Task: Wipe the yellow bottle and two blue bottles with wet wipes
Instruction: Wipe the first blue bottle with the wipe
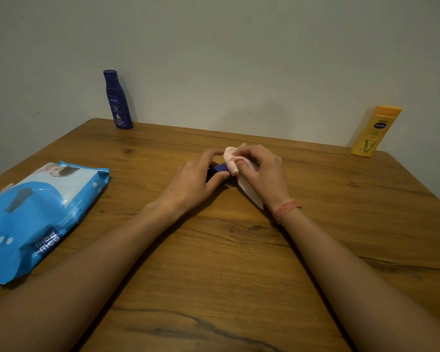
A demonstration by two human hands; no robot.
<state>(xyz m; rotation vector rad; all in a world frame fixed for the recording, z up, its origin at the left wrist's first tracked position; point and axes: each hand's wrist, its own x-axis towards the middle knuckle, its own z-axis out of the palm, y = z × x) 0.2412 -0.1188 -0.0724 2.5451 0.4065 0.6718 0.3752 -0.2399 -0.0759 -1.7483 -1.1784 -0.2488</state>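
Two bare hands meet in the middle of a brown wooden table (226,250). The left hand (196,181) has its fingers and thumb curled around a small blue bottle (220,168). Only a little bit of the bottle shows, a blue strip peeking out between the thumb and the fingers, so most of it is hidden inside the hand. The bottle looks like it is lying on its side, low over the table. The right hand (262,174) has its fingers bent and pinched on a pale pink wet wipe (231,160). The wipe is bunched up at the fingertips and pressed on the end of the bottle that sticks out of the left hand. More of the wipe hangs down under the right palm, toward the wrist. A thin red thread band (286,209) goes around the right wrist. Far back on the left, a tall blue Nivea bottle (117,100) stands up by the wall. Far back on the right, a yellow bottle (375,130) stands up at the table's corner. Both are well apart from the hands. A blue pack of wet wipes (36,217) lies flat on the left side of the table, near the left arm.
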